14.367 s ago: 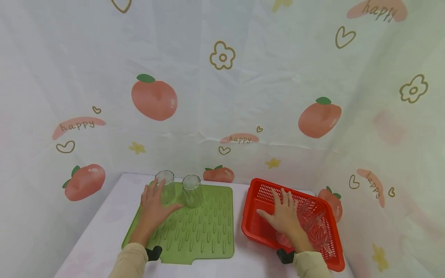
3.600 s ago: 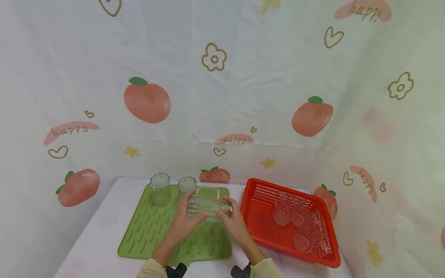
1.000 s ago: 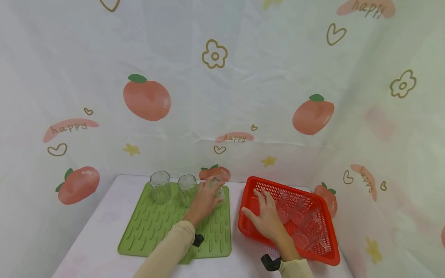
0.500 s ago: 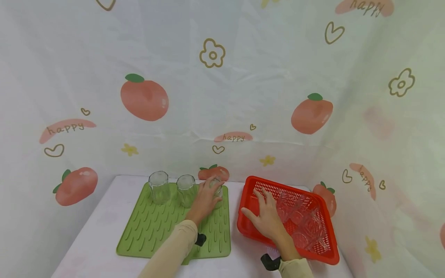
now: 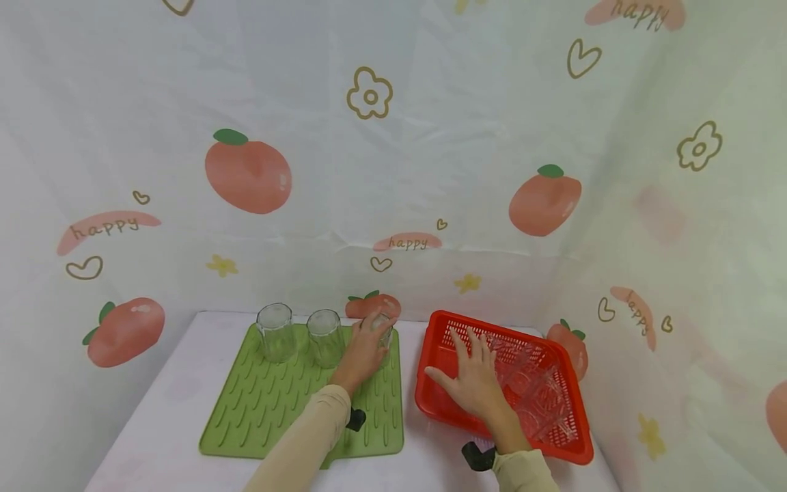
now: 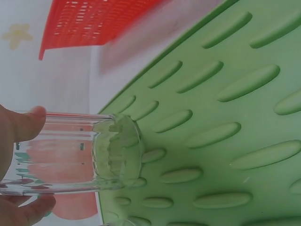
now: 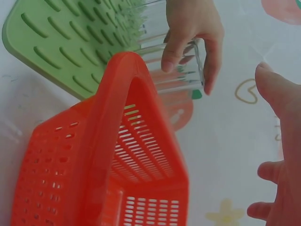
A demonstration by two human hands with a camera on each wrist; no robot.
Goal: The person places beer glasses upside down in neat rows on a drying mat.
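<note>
My left hand (image 5: 364, 348) grips a clear drinking glass (image 5: 386, 335) near its top, with thumb and fingers on opposite sides. In the left wrist view this ribbed glass (image 6: 70, 157) stands upright at the back right of the green drying mat (image 5: 295, 417). Two more glasses stand in line to its left: a middle one (image 5: 326, 342) and a left one (image 5: 276, 335). Over the red basket (image 5: 430, 403) hovers my right hand (image 5: 476, 386), fingers spread and holding nothing. Several clear glasses (image 5: 537, 403) lie in the basket's right part, partly behind that hand.
A white-covered table (image 5: 154, 417) carries the mat on the left and the basket on the right, with a narrow gap between them. White printed cloth (image 5: 320, 171) hangs close behind and at both sides. The basket's raised rim (image 7: 127, 70) stands beside my right hand.
Earlier both hands held a glass sideways above the mat; now it stands upright at the back right under my left hand. My right hand has returned over the basket. The last second shows little movement.
</note>
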